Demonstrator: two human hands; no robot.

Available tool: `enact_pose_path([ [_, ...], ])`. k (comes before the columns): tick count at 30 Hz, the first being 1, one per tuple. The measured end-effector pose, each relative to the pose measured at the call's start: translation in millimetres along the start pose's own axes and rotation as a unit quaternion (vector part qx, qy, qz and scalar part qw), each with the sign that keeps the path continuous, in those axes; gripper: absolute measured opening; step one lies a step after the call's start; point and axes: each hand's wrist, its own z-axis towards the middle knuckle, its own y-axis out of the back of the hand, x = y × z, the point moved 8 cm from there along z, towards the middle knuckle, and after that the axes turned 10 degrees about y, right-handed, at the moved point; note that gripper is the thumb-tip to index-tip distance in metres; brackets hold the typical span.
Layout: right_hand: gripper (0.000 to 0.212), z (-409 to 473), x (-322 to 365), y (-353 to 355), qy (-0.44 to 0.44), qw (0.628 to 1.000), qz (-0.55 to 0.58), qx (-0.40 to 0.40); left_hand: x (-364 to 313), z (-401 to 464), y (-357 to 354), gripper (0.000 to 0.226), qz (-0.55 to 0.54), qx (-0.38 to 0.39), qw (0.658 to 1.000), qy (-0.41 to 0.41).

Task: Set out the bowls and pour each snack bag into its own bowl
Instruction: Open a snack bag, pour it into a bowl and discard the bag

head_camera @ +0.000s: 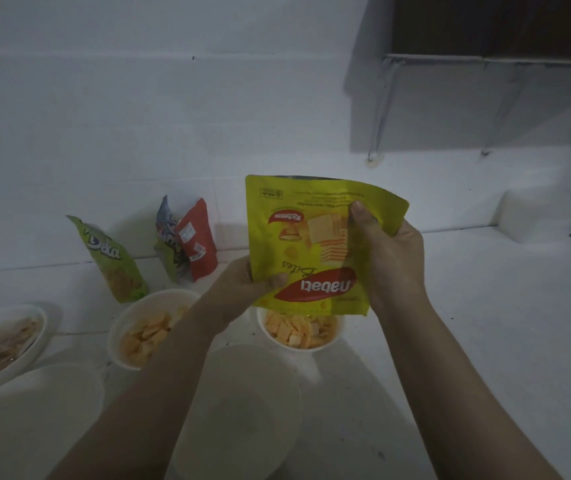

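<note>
We hold the yellow snack bag (pixel 315 244) upside down with 2 hands, just above a white bowl (pixel 299 332) of orange pieces on the counter (pixel 485 323). Our left hand (pixel 246 282) pinches its lower corner; our right hand (pixel 386 251) grips its side.

Premises: a dim home kitchen. White counter (pixel 485 306) set against a white tiled wall (pixel 104 116). Metal rack (pixel 485 60) mounted on the wall at upper right. Snack bags (pixel 187 240) and white bowls (pixel 154 327) of snacks stand on the counter.
</note>
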Motion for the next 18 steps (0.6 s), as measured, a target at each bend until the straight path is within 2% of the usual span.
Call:
enact_pose_path([
  [6, 0.012, -5.4, -4.5, -0.8, 0.02, 0.999, -0.039, 0.009, 1.8, -0.3, 1.1, 0.03, 0.079, -0.004, 0.997, 0.021],
  [8, 0.009, -5.4, -4.2, 3.7, 0.027, 0.998, -0.049, 0.007, -14.1, -1.5, 1.9, 0.039, 0.055, 0.013, 0.998, 0.005],
  [10, 0.01, -4.8, -1.8, 6.5, 0.039, 0.997, -0.069, 0.015, -39.6, -0.5, 7.3, 0.041, 0.003, -0.005, 0.999, -0.039],
  [13, 0.007, -6.9, 0.8, 5.1, 0.051, 0.996, -0.07, 0.026, -68.8, 2.8, 11.8, 0.03, -0.022, -0.064, 0.995, -0.067],
  [16, 0.003, -5.9, 6.1, 5.9, 0.061, 0.996, -0.054, 0.035, -80.9, 5.4, 10.0, 0.013, -0.035, -0.091, 0.99, -0.098],
  [18, 0.009, -6.4, 3.2, 4.2, 0.062, 0.993, -0.066, 0.073, -85.2, 3.5, 11.4, 0.013, -0.06, -0.106, 0.985, -0.12],
])
